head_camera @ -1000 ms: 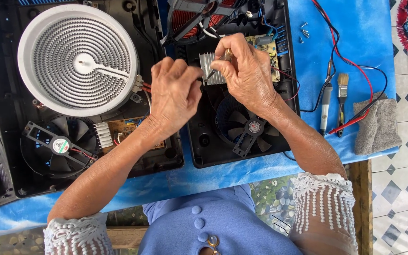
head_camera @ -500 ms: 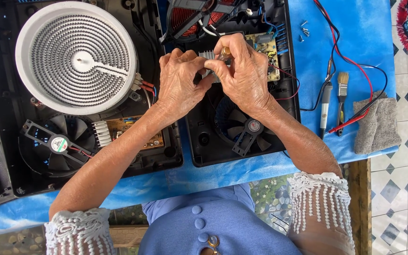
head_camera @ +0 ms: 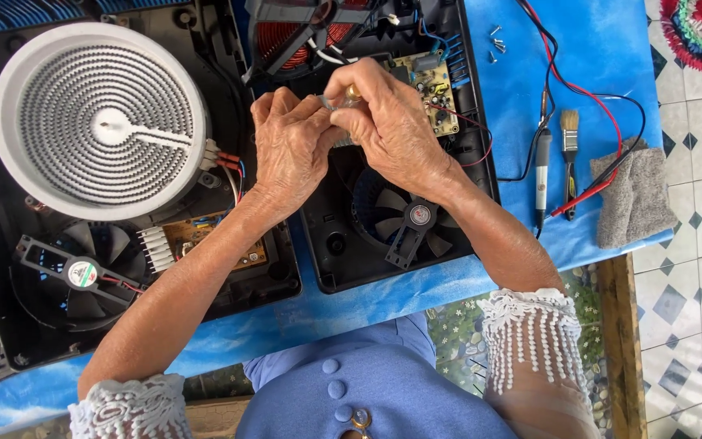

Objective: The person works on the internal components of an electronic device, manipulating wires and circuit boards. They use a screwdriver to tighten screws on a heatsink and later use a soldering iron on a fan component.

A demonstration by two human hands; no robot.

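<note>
A ribbed, dull-metal finned heat sink [head_camera: 336, 114] sits in a matt black plastic cooker casing [head_camera: 349, 244] — beside it, a smooth blue plastic sheet [head_camera: 603, 49], a rough grey cloth [head_camera: 631, 199] and a wooden-handled bristle brush [head_camera: 569, 162].

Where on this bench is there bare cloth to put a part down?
Bare blue cloth lies right of the open cooker housing, above the brush and grey rag. A narrow strip runs along the near edge. Elsewhere, both housings crowd it.
</note>
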